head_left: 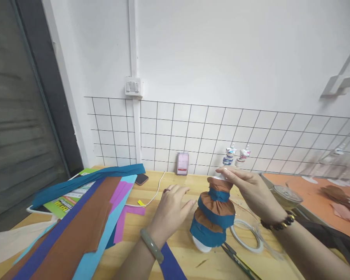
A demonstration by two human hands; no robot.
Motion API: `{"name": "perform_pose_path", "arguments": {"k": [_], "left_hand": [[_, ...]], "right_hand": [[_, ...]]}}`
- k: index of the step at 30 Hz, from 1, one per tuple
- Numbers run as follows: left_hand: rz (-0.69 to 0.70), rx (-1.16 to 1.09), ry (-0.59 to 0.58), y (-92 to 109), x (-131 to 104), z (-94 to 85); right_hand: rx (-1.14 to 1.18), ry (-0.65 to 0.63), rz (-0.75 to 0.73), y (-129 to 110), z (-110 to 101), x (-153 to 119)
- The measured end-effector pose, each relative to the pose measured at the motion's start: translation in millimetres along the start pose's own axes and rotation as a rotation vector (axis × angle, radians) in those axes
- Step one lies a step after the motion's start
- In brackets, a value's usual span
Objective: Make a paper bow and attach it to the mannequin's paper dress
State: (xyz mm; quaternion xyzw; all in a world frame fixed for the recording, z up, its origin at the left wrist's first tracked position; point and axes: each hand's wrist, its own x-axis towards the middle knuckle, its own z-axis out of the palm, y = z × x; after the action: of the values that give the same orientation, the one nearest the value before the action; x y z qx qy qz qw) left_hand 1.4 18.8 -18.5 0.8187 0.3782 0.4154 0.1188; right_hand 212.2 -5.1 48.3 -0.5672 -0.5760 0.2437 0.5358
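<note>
A tiered form (212, 214) wrapped in gathered brown and teal strips stands tilted on the wooden table, its white base showing at the bottom. My right hand (247, 188) is at its top, fingers resting on the white rim with the thumb side hidden; whether it grips the rim cannot be made out. Left of the form, my left hand (173, 208) hovers above the table, fingers loosely bent and thumb apart, holding nothing. Scissors (239, 260) lie beside the form's base, near a roll of clear tape (246, 236).
Brown, blue, teal and purple strips (76, 229) cover the table's left side. A phone (182, 163) leans on the wall; another phone (141, 179) lies flat near a white cable. An orange surface (315, 198) and a round container (287, 194) are at right.
</note>
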Motion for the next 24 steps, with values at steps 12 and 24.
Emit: {"name": "perform_pose_path", "arguments": {"k": [12, 24], "left_hand": [[-0.117, -0.382, -0.002, 17, -2, -2.0], [-0.217, -0.546, -0.081, 20, -1, -9.3]], "right_hand": [[-0.019, -0.063, -0.083, -22, 36, -20], [-0.060, -0.016, -0.100, -25, 37, -27]]}}
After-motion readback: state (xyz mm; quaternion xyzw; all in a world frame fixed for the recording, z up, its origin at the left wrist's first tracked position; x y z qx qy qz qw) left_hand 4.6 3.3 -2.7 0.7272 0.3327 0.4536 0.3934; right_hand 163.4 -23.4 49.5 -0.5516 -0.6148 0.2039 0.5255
